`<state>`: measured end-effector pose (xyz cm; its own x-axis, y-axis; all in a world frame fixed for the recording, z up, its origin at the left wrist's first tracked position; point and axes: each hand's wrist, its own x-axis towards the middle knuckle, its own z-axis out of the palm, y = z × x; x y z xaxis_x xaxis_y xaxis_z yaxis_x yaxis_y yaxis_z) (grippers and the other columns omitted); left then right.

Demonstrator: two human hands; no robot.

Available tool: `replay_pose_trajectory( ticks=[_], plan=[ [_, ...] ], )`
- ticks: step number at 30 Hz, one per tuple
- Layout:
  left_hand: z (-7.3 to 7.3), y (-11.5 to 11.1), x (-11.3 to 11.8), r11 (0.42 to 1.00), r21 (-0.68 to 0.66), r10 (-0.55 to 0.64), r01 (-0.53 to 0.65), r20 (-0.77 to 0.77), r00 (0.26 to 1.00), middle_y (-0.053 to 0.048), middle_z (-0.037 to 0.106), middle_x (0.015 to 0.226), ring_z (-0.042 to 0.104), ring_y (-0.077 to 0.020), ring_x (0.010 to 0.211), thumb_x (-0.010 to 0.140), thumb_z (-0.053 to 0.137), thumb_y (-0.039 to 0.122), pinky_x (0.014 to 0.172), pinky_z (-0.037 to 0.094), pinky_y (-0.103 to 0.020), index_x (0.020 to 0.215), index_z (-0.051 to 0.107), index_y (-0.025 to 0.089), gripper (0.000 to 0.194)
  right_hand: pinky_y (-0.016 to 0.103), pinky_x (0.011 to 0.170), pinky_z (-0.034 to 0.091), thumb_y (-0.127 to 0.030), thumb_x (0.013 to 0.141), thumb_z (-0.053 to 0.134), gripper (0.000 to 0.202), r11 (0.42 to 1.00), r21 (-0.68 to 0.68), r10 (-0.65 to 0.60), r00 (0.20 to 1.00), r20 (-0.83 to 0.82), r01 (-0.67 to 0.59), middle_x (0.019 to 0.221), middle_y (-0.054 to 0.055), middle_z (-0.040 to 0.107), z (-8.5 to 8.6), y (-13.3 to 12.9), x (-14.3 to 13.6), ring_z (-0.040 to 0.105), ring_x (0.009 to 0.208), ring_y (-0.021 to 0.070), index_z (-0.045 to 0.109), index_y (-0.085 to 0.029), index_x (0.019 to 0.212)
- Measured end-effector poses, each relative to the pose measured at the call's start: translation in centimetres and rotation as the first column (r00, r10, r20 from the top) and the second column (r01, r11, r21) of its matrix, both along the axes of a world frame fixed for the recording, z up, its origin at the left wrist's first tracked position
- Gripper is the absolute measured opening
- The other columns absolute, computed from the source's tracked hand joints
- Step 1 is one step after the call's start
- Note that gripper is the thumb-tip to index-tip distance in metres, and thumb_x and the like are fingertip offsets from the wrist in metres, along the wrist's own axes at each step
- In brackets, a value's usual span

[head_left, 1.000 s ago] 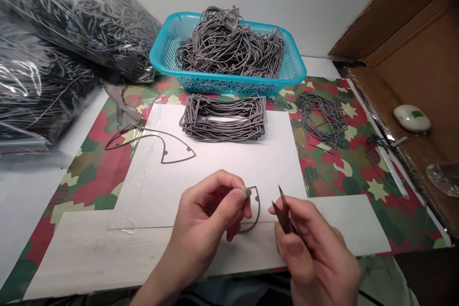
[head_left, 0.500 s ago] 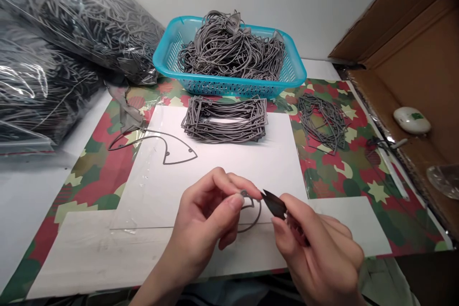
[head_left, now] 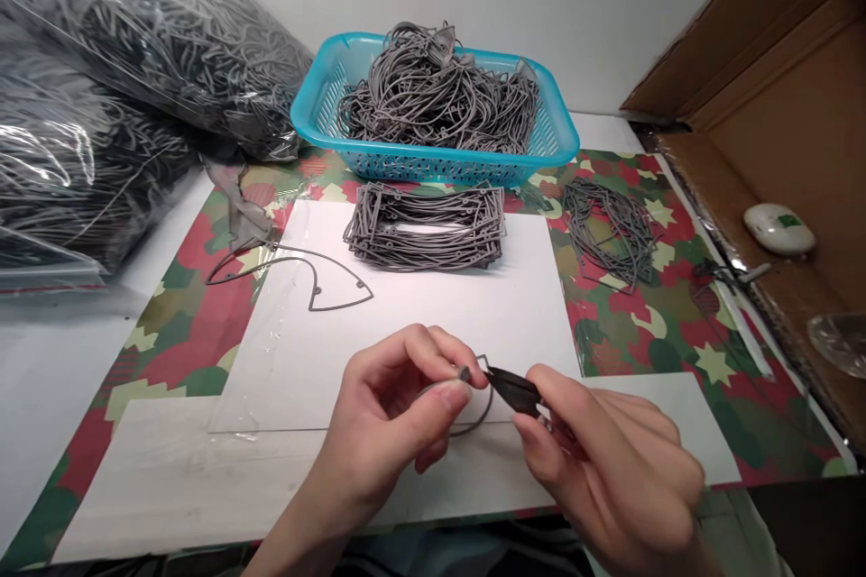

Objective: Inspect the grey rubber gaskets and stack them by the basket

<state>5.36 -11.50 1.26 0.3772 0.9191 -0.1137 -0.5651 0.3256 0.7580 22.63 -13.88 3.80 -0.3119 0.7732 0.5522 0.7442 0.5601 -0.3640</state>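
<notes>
My left hand pinches a thin grey rubber gasket between thumb and index finger, and a small tab of it sticks up at the fingertips. Most of the gasket is hidden behind the fingers; a curved strand shows to their right. In my right hand is a pair of small black snips, its pointed tips at the gasket beside my left index fingertip. The jaws look closed or nearly so. A similar loose gasket lies flat on the white paper, left of my hands.
A blue plastic basket heaped with grey gaskets stands at the back. A stack of gaskets sits before it, a looser pile to the right. Clear bags crowd the left; a cardboard box borders the right, holding a white mouse-shaped object.
The snips' jaws have come together and their tips have moved slightly left and down toward my left fingertips. The gasket has turned in my left hand, bringing the tab up.
</notes>
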Motion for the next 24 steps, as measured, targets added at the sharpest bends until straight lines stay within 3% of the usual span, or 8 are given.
replay_pose_trajectory(
  ticks=[4,7,11,14,18,21,24],
  plan=[
    [-0.1,0.0,-0.1,1.0,0.027,0.009,-0.009,-0.001,1.0,0.003,0.065,0.084,0.042,0.0016,0.042,0.087,0.069,0.025,0.038,0.037,-0.01,0.078,0.065,0.021,0.01,0.021,0.047,0.039,-0.018,0.096,0.053,0.008,1.0,-0.031,0.003,0.997,-0.08,-0.006,0.056,-0.004,0.051,-0.2,-0.1,0.1,0.047,0.044,0.0086,0.058,-0.015,0.102],
    [-0.1,0.0,-0.1,0.999,0.044,0.018,-0.017,-0.025,1.0,0.002,0.066,0.082,0.048,-0.0004,0.046,0.086,0.069,0.027,0.041,0.04,-0.011,0.078,0.067,0.02,0.011,0.02,0.042,0.037,-0.029,0.097,0.053,0.014,0.982,-0.19,-0.041,0.962,-0.269,-0.011,0.055,-0.005,0.051,-0.2,-0.3,-0.2,0.043,0.041,0.0077,0.059,-0.018,0.103],
    [-0.1,0.1,-0.1,0.999,0.046,0.008,-0.005,-0.063,0.998,0.002,0.065,0.08,0.051,-0.001,0.047,0.087,0.069,0.027,0.041,0.04,-0.011,0.077,0.068,0.02,0.012,0.018,0.038,0.03,-0.05,0.088,0.064,0.027,0.866,-0.488,-0.216,0.797,-0.565,-0.111,0.056,-0.006,0.05,0.7,0.1,-0.9,0.04,0.043,0.0066,0.063,-0.023,0.086],
    [0.5,0.5,0.0,0.999,0.036,-0.004,0.008,-0.108,0.994,0.003,0.063,0.075,0.05,-0.0009,0.045,0.085,0.071,0.028,0.039,0.039,-0.011,0.076,0.07,0.021,0.011,0.017,0.036,0.023,-0.04,0.077,0.079,0.023,0.77,-0.577,-0.284,0.663,-0.692,-0.273,0.051,-0.009,0.041,2.1,1.3,-1.2,0.032,0.042,0.0043,0.066,-0.021,0.082],
    [2.7,2.1,0.0,0.995,0.098,-0.014,0.038,-0.231,0.973,0.005,0.055,0.059,0.046,-0.0016,0.041,0.081,0.074,0.034,0.037,0.038,-0.011,0.075,0.071,0.02,0.015,0.018,0.037,0.02,-0.033,0.08,0.076,0.018,0.665,-0.618,-0.265,0.642,-0.72,-0.419,0.05,-0.009,0.033,4.2,3.7,-0.7,0.028,0.043,0.0035,0.068,-0.018,0.08],
    [5.1,4.2,0.1,0.973,0.227,0.037,0.042,-0.332,0.943,0.004,0.056,0.058,0.045,-0.0029,0.04,0.08,0.075,0.036,0.034,0.035,-0.012,0.074,0.071,0.019,0.018,0.019,0.036,0.018,-0.04,0.082,0.073,0.027,0.674,-0.586,-0.204,0.648,-0.734,-0.451,0.048,-0.01,0.032,5.9,5.6,-0.2,0.026,0.041,0.0033,0.067,-0.015,0.076],
    [7.1,6.5,0.3,0.914,0.403,0.144,0.05,-0.437,0.888,0.005,0.054,0.055,0.044,-0.004,0.04,0.082,0.072,0.035,0.034,0.034,-0.013,0.072,0.069,0.018,0.019,0.019,0.035,0.016,-0.045,0.081,0.072,0.031,0.708,-0.525,-0.144,0.632,-0.761,-0.472,0.048,-0.01,0.031,7.2,7.4,0.1,0.024,0.04,0.003,0.064,-0.015,0.075]
  ],
)
